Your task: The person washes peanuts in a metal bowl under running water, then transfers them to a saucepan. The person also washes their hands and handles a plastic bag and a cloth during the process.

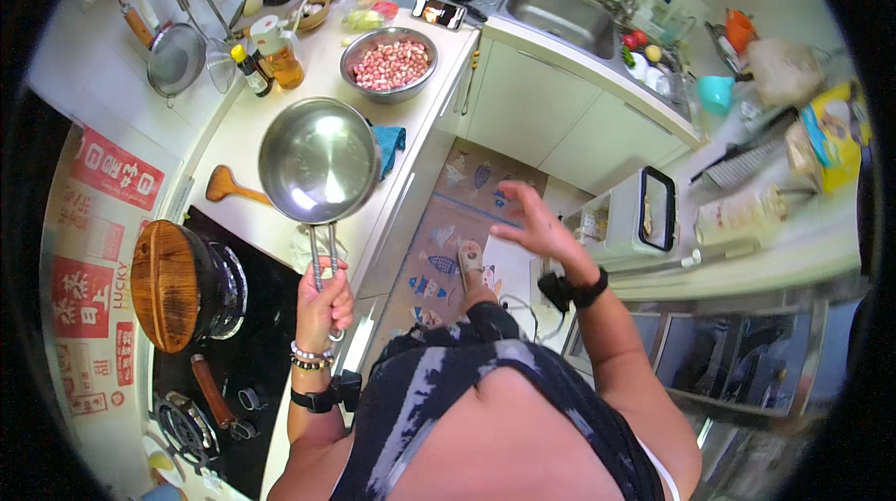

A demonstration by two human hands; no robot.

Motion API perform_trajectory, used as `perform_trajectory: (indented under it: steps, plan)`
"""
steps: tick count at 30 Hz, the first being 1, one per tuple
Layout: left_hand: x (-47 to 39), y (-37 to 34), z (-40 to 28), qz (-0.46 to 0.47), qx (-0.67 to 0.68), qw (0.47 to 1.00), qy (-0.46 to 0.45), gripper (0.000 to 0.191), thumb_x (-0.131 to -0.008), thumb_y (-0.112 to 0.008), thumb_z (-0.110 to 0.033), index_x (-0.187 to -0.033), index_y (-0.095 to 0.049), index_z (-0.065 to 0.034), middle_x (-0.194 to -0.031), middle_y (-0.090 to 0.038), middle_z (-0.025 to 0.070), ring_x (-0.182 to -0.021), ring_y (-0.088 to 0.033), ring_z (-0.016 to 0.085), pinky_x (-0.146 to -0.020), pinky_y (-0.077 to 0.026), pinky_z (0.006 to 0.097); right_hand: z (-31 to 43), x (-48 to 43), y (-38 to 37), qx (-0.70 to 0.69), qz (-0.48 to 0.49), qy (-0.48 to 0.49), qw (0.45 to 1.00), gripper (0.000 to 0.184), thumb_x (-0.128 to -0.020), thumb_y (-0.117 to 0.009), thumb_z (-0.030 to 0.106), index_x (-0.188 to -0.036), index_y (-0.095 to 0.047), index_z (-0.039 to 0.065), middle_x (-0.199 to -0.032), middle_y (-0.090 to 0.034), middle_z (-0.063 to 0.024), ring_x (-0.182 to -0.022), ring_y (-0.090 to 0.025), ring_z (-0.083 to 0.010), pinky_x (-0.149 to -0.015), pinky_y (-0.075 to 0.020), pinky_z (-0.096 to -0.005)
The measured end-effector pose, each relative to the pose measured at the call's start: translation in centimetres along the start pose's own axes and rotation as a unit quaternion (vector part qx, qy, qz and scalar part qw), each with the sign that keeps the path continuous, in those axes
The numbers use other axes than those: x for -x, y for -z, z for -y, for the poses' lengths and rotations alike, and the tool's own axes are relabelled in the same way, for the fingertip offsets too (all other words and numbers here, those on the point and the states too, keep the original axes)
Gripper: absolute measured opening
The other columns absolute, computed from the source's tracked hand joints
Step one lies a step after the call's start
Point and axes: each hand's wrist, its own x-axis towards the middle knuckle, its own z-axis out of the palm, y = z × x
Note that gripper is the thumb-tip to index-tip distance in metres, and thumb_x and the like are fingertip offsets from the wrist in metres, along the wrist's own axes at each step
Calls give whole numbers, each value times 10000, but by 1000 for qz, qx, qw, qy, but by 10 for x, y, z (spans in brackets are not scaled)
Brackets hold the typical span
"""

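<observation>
My left hand [326, 298] grips the metal wire handle of a shiny stainless steel pan [318, 159], which is over the pale countertop. Whether the pan touches the counter I cannot tell. My right hand [535, 221] is in the air over the floor, fingers apart, holding nothing. A wooden spatula [227, 185] lies left of the pan, and a teal cloth [389, 150] shows at its right edge. Beyond the pan stands a steel bowl [390, 94] of pink-skinned peanuts [392, 65].
At left, a black hob [259, 333] carries a wok with a wooden lid [166, 286]. Bottles [280, 57] stand by the wall under hanging strainers [176, 60]. A phone [438, 13] lies near the sink [560, 15]. A lidless-looking bin [633, 214] is at right.
</observation>
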Motion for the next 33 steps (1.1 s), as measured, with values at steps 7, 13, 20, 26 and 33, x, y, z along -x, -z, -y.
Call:
perform_trajectory:
  steps: [7, 13, 20, 26, 33]
  plan:
    - [-61, -32, -9, -181, 34, 982, -30, 81, -920, -481, -130, -982, -461, -83, -525, -322, -35, -374, -280, 38, -311, -207, 186, 2, -228, 33, 25, 84, 116, 989, 699, -690, -742, 231, -1253, -370, 47, -1179, -435, -228, -1101, -451, -359, -941, -375, -410]
    - [-99, -49, -15, -253, 47, 965, -46, 99, -932, -442, -130, -1007, -467, -71, -546, -320, -33, -363, -275, 34, -283, -215, 176, 2, -393, -20, 188, 131, 164, 960, 821, -597, -780, 205, -1300, -359, 166, -1264, -379, -203, -1189, -357, -428, -953, -365, -492]
    - [-156, -40, -26, -247, 84, 964, -44, 101, -933, -442, -132, -1013, -456, -71, -548, -309, -36, -373, -270, 32, -294, -208, 175, -24, -450, -65, 337, 258, 112, 898, 1029, -503, -837, 189, -1368, -280, 234, -1390, -259, -159, -1253, -268, -441, -893, -314, -669]
    - [-189, -57, -37, -261, 86, 961, -40, 116, -938, -440, -151, -1017, -452, -67, -557, -314, -36, -376, -268, 29, -295, -203, 176, -22, -471, -71, 327, 368, 73, 867, 1023, -488, -827, 90, -1346, -286, 219, -1377, -219, -115, -1228, -282, -417, -820, -399, -663]
    - [-217, -98, -22, -330, 132, 932, -77, 112, -934, -446, -147, -1024, -453, -80, -559, -317, -34, -384, -261, 34, -307, -207, 181, -21, -483, -76, 360, 422, 63, 830, 1008, -459, -815, 45, -1321, -318, 210, -1353, -216, -147, -1188, -309, -464, -757, -437, -627]
